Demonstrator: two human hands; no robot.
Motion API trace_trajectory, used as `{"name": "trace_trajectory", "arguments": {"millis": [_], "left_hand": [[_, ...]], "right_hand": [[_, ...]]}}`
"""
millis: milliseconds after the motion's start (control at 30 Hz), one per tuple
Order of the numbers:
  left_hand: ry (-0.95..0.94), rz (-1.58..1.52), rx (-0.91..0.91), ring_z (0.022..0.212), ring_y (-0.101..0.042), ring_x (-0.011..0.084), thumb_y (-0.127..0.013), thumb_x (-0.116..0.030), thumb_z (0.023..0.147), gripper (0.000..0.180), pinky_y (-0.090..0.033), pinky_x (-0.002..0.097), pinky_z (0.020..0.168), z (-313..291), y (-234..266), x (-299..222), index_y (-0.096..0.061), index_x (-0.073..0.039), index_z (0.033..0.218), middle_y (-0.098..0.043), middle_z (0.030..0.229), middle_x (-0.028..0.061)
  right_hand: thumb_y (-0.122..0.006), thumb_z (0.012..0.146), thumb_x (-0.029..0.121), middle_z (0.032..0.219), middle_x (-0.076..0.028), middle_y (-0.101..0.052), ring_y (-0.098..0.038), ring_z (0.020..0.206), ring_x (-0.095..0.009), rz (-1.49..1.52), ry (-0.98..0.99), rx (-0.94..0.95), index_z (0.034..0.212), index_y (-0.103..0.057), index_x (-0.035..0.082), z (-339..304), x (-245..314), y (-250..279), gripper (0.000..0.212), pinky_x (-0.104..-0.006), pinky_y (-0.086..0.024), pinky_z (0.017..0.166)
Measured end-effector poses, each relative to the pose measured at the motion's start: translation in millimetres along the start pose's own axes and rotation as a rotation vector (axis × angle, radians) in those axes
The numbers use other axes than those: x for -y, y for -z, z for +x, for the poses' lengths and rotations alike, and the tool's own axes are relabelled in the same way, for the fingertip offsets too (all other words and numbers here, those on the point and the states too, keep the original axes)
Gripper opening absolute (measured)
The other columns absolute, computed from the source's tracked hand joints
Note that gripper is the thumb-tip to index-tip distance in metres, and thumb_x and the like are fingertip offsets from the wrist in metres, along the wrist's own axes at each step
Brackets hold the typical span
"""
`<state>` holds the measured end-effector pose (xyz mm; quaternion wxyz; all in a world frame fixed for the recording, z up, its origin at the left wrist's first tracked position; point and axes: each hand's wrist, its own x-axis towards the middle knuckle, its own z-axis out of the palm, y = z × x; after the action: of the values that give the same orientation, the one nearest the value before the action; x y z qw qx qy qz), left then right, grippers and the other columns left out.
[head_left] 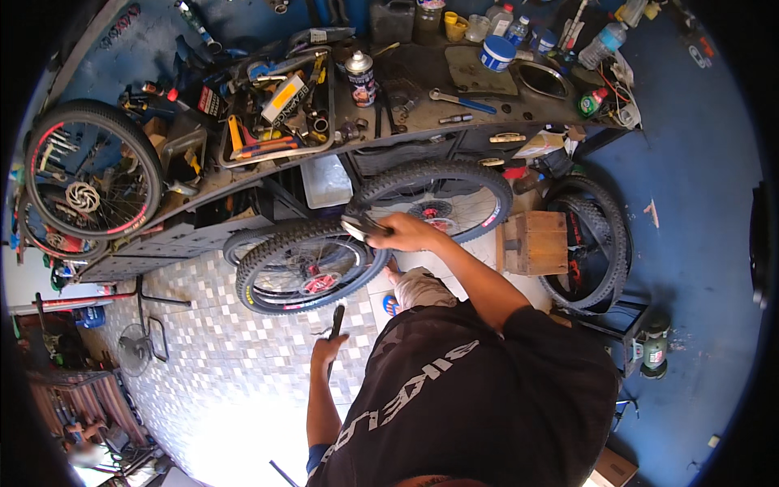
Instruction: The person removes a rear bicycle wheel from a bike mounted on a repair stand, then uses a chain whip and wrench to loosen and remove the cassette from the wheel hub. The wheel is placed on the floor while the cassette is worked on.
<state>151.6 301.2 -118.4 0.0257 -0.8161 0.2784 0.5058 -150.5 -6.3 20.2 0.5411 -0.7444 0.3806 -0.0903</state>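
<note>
My left hand is closed around a slim dark rod-like thing that sticks up past my fingers, above the tiled floor. Farther forward, my right hand grips a dark thing with a pale, shiny end; its exact kind cannot be made out. That hand is in front of the bicycle wheels in this view. A wheel with a knobby tyre and red hub stands to its left, and another knobby wheel is behind it, against the workbench.
A cluttered workbench curves along the far side, bearing a tool tray, a spray can and a blue-handled wrench. More wheels hang at left. A wooden box and loose tyres stand at right, beside the blue wall.
</note>
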Motion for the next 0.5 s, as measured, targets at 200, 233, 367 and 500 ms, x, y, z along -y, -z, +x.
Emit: {"name": "trace_trajectory", "arguments": {"millis": [200, 233, 367, 500], "left_hand": [[0.129, 0.229, -0.061, 0.114, -0.068, 0.0492, -0.068, -0.043, 0.086, 0.072, -0.055, 0.0526, 0.095, -26.0, -95.6, 106.5, -0.052, 0.015, 0.125, -0.070, 0.115, 0.0356], [0.086, 0.141, -0.015, 0.113, -0.066, 0.0515, -0.066, -0.038, 0.088, 0.071, -0.053, 0.0539, 0.096, -30.6, -100.8, 107.2, -0.041, 0.015, 0.127, -0.069, 0.116, 0.0360], [-0.073, 0.030, -0.106, 0.093, -0.071, 0.0466, -0.061, -0.030, 0.091, 0.046, -0.061, 0.0523, 0.065, -29.2, -123.4, 78.1, -0.044, 0.006, 0.114, -0.069, 0.102, 0.0303], [-0.235, -0.041, -0.243, 0.098, -0.066, 0.0522, -0.056, -0.034, 0.097, 0.037, -0.051, 0.0566, 0.087, -24.6, -129.3, 20.7, -0.060, 0.002, 0.105, -0.070, 0.095, 0.0306]], "right_hand": [[-0.072, 0.093, 0.049, 0.081, -0.014, -0.069, -0.065, 0.077, -0.025, -0.097, -0.190, -0.078, 0.099, -0.075, 0.003, -112.3, -75.9, 20.8, 0.046, -0.0415, -0.050, 0.073], [-0.072, 0.095, 0.043, 0.075, -0.013, -0.066, -0.061, 0.069, -0.022, -0.096, -0.207, -0.114, 0.099, -0.074, 0.001, -121.3, -84.1, 32.1, 0.042, -0.0398, -0.048, 0.067], [-0.068, 0.095, 0.038, 0.085, -0.018, -0.072, -0.069, 0.079, -0.031, -0.248, -0.260, -0.314, 0.098, -0.073, 0.001, -120.4, -121.7, 85.5, 0.037, -0.0443, -0.052, 0.074], [-0.066, 0.092, 0.036, 0.116, -0.022, -0.073, -0.070, 0.108, -0.041, -0.498, -0.380, -0.282, 0.125, -0.069, 0.009, -91.2, -136.3, 138.4, 0.043, -0.0508, -0.055, 0.094]]}}
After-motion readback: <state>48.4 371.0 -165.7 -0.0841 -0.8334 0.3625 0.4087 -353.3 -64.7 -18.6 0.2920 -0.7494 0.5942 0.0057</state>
